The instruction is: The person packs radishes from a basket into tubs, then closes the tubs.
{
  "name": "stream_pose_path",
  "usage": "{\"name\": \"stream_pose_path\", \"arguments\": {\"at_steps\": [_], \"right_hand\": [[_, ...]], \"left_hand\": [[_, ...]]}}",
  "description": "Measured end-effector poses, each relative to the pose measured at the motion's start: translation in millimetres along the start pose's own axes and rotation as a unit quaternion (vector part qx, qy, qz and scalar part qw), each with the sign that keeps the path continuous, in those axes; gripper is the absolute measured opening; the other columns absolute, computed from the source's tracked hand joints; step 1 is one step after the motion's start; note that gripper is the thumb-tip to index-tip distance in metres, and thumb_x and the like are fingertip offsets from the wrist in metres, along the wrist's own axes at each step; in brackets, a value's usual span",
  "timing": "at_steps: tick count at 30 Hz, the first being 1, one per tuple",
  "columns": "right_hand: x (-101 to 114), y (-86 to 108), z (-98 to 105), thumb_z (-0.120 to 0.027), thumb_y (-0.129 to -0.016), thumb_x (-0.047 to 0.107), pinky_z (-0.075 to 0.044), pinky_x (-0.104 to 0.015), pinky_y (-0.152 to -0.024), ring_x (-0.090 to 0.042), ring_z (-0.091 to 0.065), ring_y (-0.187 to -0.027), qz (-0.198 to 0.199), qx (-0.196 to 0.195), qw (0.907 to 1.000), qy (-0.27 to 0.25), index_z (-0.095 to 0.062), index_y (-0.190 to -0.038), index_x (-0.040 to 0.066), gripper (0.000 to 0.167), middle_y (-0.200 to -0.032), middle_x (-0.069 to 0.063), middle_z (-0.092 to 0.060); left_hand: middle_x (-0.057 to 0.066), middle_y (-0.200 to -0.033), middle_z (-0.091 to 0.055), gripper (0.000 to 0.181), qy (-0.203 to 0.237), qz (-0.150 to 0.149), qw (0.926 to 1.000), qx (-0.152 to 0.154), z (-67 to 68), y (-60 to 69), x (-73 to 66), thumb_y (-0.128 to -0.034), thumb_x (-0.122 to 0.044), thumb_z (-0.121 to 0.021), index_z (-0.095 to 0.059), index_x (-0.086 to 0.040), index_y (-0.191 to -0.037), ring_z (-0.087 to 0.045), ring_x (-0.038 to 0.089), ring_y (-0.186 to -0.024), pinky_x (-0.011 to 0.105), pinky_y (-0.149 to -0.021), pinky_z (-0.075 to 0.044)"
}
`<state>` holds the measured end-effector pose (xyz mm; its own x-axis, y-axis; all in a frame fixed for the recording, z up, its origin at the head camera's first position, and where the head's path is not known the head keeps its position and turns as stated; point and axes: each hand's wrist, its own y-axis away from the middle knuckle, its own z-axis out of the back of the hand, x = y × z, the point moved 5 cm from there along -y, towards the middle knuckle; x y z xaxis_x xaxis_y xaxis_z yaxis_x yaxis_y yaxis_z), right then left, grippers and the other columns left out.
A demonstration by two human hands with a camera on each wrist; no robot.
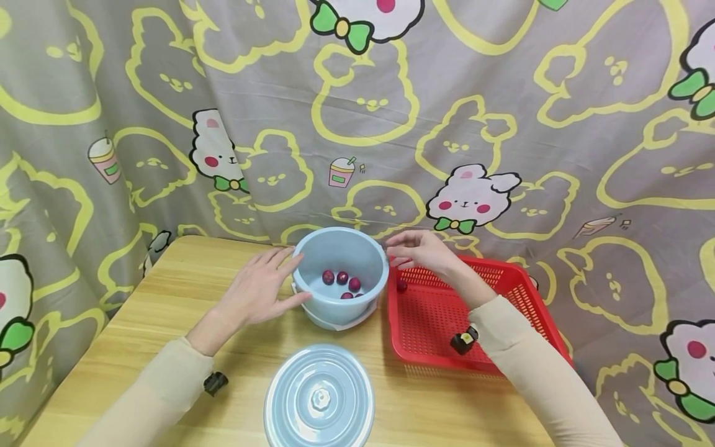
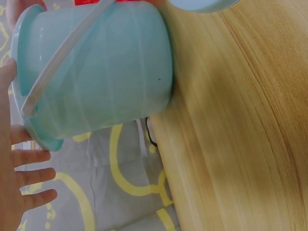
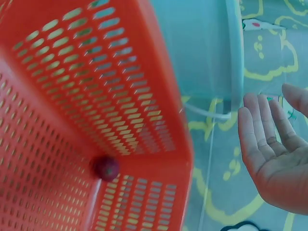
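Observation:
A light blue bucket (image 1: 329,307) stands on the table with several dark red plums (image 1: 328,277) inside. My left hand (image 1: 257,288) is at its left rim, fingers spread and the thumb over the near edge. In the left wrist view, fingers (image 2: 36,176) extend past the bucket rim without curling round it. Palm visible in the right wrist view, my right hand (image 3: 274,149) is at the bucket's right rim, fingers loosely bent and holding nothing. A red slotted basket (image 1: 424,316) sits below that hand, with one plum (image 3: 106,168) in its corner.
A round light blue lid (image 1: 319,425) lies on the wooden table (image 1: 234,422) in front of the bucket. The bucket's pale handle (image 2: 67,45) hangs down its side. A patterned curtain (image 1: 368,167) hangs close behind the bucket and basket.

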<state>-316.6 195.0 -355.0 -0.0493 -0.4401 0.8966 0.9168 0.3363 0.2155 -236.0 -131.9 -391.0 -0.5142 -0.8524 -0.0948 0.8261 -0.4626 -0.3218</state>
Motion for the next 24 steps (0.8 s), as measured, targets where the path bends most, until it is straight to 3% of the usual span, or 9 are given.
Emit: {"name": "stream_pose_path", "arguments": {"at_steps": [5,17,24], "right_hand": [[-14,0.5,12,-0.076,-0.098,0.024,-0.065,-0.043,-0.094,-0.022,-0.078,-0.097,0.000,-0.004,0.9999,0.014,-0.066,-0.134,-0.001,0.045,-0.130,-0.025,-0.071],[-47,-1.6,28,-0.074,-0.100,0.024,-0.064,-0.044,-0.097,-0.030,-0.077,-0.107,-0.034,-0.007,0.9983,0.046,-0.065,-0.134,-0.001,0.043,-0.128,-0.023,-0.072],[-64,-6.1,29,-0.072,-0.101,0.022,-0.066,-0.038,-0.093,-0.020,-0.076,-0.097,-0.047,-0.003,0.9974,0.055,-0.065,-0.133,-0.003,0.042,-0.128,-0.026,-0.070]], "left_hand": [[0.021,-0.163,-0.048,0.089,0.001,-0.001,1.0000,-0.002,1.0,-0.2,-0.6,-0.0932,-0.072,-0.060,-0.051,-0.011,-0.157,-0.050,0.045,-0.147,0.064,-0.121,-0.042],[0.021,-0.163,-0.048,0.089,-0.004,0.001,1.0000,-0.002,-1.1,0.4,0.6,-0.0936,-0.073,-0.059,-0.052,-0.011,-0.156,-0.050,0.045,-0.147,0.064,-0.120,-0.042],[0.021,-0.164,-0.048,0.089,-0.003,0.003,1.0000,0.000,-0.6,0.3,0.0,-0.0931,-0.073,-0.060,-0.051,-0.011,-0.157,-0.050,0.045,-0.147,0.064,-0.121,-0.042]]}}
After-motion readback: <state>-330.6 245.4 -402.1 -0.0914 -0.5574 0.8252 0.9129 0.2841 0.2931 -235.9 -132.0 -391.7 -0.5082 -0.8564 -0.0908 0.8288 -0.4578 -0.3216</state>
